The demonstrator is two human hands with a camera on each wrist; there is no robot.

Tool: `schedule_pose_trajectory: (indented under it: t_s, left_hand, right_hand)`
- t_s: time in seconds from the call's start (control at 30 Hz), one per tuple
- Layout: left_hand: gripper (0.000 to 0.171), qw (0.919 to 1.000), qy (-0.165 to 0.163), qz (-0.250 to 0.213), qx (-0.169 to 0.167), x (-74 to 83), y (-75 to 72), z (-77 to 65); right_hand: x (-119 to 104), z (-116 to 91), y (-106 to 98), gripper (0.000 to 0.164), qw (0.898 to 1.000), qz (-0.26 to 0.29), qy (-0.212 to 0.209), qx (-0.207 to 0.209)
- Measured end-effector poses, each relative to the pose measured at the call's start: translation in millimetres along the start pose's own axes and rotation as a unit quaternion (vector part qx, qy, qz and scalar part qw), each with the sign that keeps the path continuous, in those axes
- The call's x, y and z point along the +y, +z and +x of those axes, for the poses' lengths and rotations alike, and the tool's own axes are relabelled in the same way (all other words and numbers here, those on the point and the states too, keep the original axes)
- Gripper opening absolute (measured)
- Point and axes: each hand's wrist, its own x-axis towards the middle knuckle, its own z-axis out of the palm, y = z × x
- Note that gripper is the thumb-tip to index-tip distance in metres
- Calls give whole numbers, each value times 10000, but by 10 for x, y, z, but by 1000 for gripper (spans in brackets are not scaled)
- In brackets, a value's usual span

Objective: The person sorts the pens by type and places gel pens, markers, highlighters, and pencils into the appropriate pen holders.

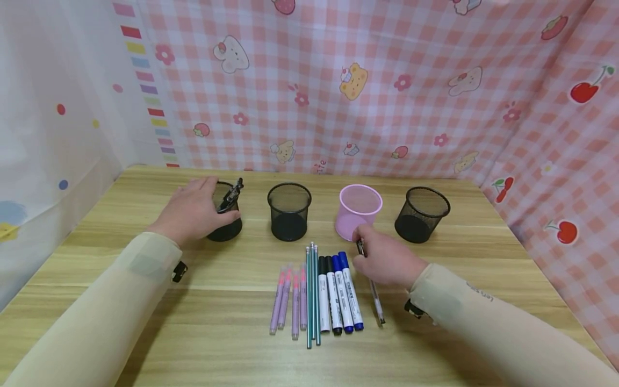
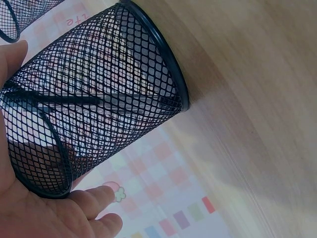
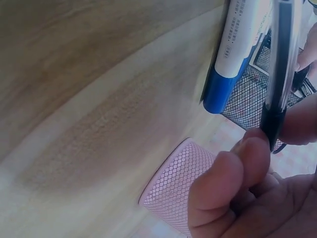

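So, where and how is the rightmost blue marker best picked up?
Probably by its middle, pinched across from above: the blue marker lies flat, with a gap on its right, though another blue marker sits close on its left.

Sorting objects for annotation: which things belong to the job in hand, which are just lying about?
In the job, it seems: pen in the right fingers; leftmost black cup at the left fingers; pens inside it.

Probably just lying about: highlighters; pencils; markers; pink cup; second black cup; rightmost black cup.
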Motion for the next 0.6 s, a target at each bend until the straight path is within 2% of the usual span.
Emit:
schedule_pose_trajectory:
  t_s: [0.17,0.37,0.6]
  left_hand:
    - [113,10000,-12,-24,2,-4,1,6]
    - [113,10000,-20,-24,3,-12,6,11]
    - [115,10000,-31,-28,-21,-22,17,17]
  right_hand:
    - [-26,2,-50,29,9995,229,-107,172]
    - [-82,-16,-178,26,9961,299,-409,726]
    - [-179,-40,-270,31,9835,843,-818,1377]
